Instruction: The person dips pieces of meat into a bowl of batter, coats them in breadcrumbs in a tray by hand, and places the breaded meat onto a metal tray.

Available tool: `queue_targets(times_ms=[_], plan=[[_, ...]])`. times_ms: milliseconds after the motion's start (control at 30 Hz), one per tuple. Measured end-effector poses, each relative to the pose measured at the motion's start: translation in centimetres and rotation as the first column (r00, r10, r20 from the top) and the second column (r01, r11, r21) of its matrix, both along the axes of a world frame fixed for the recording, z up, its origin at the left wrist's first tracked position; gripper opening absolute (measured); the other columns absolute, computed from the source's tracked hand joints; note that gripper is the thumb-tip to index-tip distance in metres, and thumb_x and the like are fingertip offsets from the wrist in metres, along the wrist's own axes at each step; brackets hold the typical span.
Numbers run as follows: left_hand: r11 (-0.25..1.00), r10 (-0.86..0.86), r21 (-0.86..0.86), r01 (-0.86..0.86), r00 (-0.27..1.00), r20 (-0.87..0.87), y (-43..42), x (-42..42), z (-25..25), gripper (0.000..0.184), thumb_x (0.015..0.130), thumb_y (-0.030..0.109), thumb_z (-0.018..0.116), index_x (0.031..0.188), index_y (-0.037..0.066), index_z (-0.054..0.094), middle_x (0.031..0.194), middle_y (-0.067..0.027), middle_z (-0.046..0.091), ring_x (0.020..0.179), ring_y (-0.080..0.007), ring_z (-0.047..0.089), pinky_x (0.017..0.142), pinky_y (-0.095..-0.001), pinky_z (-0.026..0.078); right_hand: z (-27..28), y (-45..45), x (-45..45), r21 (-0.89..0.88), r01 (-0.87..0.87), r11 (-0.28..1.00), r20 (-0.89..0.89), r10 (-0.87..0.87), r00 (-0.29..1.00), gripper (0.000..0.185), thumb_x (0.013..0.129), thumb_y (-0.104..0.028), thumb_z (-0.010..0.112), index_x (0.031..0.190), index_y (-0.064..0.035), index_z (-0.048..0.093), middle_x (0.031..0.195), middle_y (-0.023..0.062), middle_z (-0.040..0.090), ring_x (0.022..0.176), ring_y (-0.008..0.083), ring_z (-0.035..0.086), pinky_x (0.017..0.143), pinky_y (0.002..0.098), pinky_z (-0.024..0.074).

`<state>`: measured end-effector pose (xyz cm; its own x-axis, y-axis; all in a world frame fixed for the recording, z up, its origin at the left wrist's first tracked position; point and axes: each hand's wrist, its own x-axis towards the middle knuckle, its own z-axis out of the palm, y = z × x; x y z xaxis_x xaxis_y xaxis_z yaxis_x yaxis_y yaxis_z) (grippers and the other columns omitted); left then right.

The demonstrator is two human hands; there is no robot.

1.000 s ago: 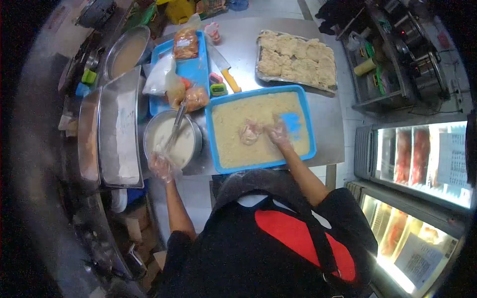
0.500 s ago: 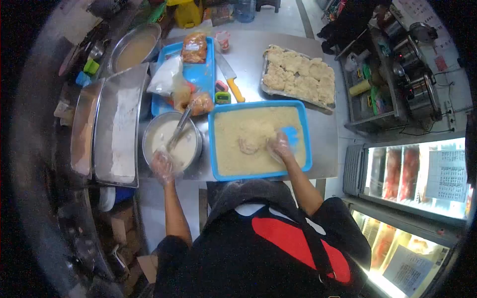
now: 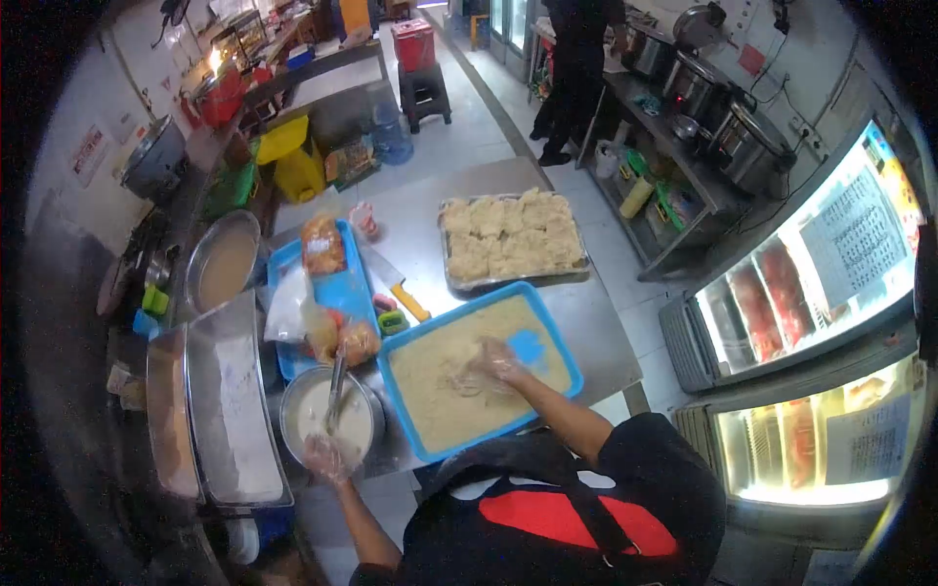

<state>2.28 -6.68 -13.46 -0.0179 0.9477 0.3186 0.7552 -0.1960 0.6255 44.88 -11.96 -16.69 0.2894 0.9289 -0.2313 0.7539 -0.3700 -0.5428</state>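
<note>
My right hand (image 3: 500,361), in a clear plastic glove, lies low over the crumbs in a blue tray (image 3: 576,383), with its fingers stretched out. Beside and partly under its fingers is a crumb-covered piece (image 3: 463,382); I cannot make out its kind. My left hand (image 3: 330,457), also gloved, is at the near rim of a metal bowl (image 3: 372,422) of pale, milky batter, fingers loosely apart and holding nothing visible. A metal utensil (image 3: 337,386) leans in the bowl with its lower end in the batter.
Beyond lies a metal tray of crumbed pieces (image 3: 508,234). A knife (image 3: 408,301) with a yellow handle and small timers (image 3: 393,322) lie beside a blue tray holding bags (image 3: 290,311). Left are long metal pans (image 3: 239,410). A person (image 3: 575,68) stands far off near cookers; lit fridges (image 3: 782,293) stand right.
The view has tilted up and turned, showing more of the room. My right hand has moved left across the crumbs to the coated piece. My left hand stays at the bowl's rim.
</note>
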Motion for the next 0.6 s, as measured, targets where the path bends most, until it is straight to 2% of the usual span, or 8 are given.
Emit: queue_targets(times_ms=[33,100,167,200,333,433,533,600], plan=[[0.953,0.171,-0.294,0.069,0.678,0.715,1.2,-2.4,-4.2,0.024,0.082,0.022,0.045,0.08,0.002,0.058,0.071,-0.0086,0.059,0.062,-0.0223,0.057,0.058,-0.0303,0.047,2.3,-0.1,-0.3,0.007,-0.001,1.0,0.013,0.0,1.0,0.069,0.068,-0.047,0.065,0.117,-0.0033,0.045,0.111,0.0205,0.052,0.103,0.0351,0.049,0.085,0.0432,0.0405],[0.964,0.147,-0.247,-0.103,0.975,0.167,3.9,-6.3,-9.8,0.034,0.087,0.031,0.039,0.1,0.003,0.052,0.093,-0.0097,0.056,0.083,-0.026,0.053,0.075,-0.0358,0.042,6.2,-0.4,-0.5,-0.018,-0.013,1.0,0.023,0.013,1.0,0.068,0.07,-0.049,0.063,0.118,-0.0049,0.044,0.114,0.0198,0.05,0.106,0.0346,0.047,0.088,0.0419,0.0384],[0.962,0.107,-0.174,-0.209,0.88,-0.464,2.2,-9.0,-13.2,0.048,0.091,0.04,0.033,0.12,0.004,0.045,0.115,-0.0108,0.052,0.104,-0.0297,0.049,0.091,-0.0412,0.036,2.8,-1.4,-1.2,0.475,-0.206,0.856,0.399,-0.001,0.917,0.068,0.067,-0.042,0.068,0.118,-0.0026,0.046,0.101,0.0198,0.056,0.097,0.034,0.051,0.084,0.0413,0.0402],[0.973,0.095,-0.13,-0.192,0.842,-0.531,1.1,-8.4,-12.0,0.045,0.089,0.037,0.036,0.118,0.004,0.047,0.113,-0.0111,0.053,0.102,-0.029,0.05,0.089,-0.0396,0.038,5.7,-1.3,-1.0,0.312,-0.24,0.919,0.242,0.168,0.956,0.073,0.067,-0.043,0.068,0.121,-0.0015,0.042,0.109,0.0209,0.051,0.104,0.0343,0.047,0.089,0.0423,0.0364],[0.989,0.046,0.148,-0.007,0.964,-0.263,-0.3,-3.0,-4.0,0.036,0.083,0.023,0.048,0.11,0.001,0.051,0.103,-0.0121,0.057,0.091,-0.0266,0.056,0.081,-0.0332,0.043,6.4,-5.7,-0.1,0.393,-0.346,0.852,0.249,0.264,0.932,0.085,0.065,-0.043,0.069,0.128,0.0008,0.034,0.13,0.0213,0.036,0.121,0.0347,0.032,0.101,0.044,0.0244],[0.991,0.067,-0.134,-0.027,0.95,0.304,-1.4,-0.1,-0.5,0.032,0.079,0.017,0.054,0.106,-0.001,0.054,0.096,-0.0123,0.059,0.086,-0.0252,0.058,0.077,-0.0296,0.045,3.8,-7.7,-0.3,0.087,-0.217,0.972,0.387,0.167,0.907,0.09,0.065,-0.04,0.07,0.133,-0.0022,0.025,0.132,0.0183,0.032,0.127,0.0342,0.022,0.105,0.0417,0.0199],[0.934,0.234,-0.281,-0.22,0.972,0.017,-1.1,1.7,2.8,0.027,0.08,0.016,0.054,0.102,0.001,0.056,0.089,-0.0094,0.061,0.085,-0.0224,0.059,0.075,-0.0284,0.045,-0.6,-7.2,0.9,0.213,-0.173,0.962,0.376,0.083,0.923,0.079,0.067,-0.037,0.068,0.128,0.0001,0.035,0.133,0.0223,0.032,0.123,0.0366,0.029,0.103,0.0435,0.0227],[0.941,0.216,-0.299,-0.156,0.961,0.176,-1.4,1.4,1.9,0.026,0.08,0.019,0.053,0.098,0.001,0.057,0.088,-0.0106,0.061,0.084,-0.0241,0.059,0.074,-0.0315,0.045,-8.7,-6.9,3.2,0.292,-0.075,0.954,0.335,-0.028,0.942,0.075,0.069,-0.035,0.066,0.128,-0.0002,0.035,0.132,0.0233,0.032,0.123,0.037,0.029,0.102,0.0433,0.024]])
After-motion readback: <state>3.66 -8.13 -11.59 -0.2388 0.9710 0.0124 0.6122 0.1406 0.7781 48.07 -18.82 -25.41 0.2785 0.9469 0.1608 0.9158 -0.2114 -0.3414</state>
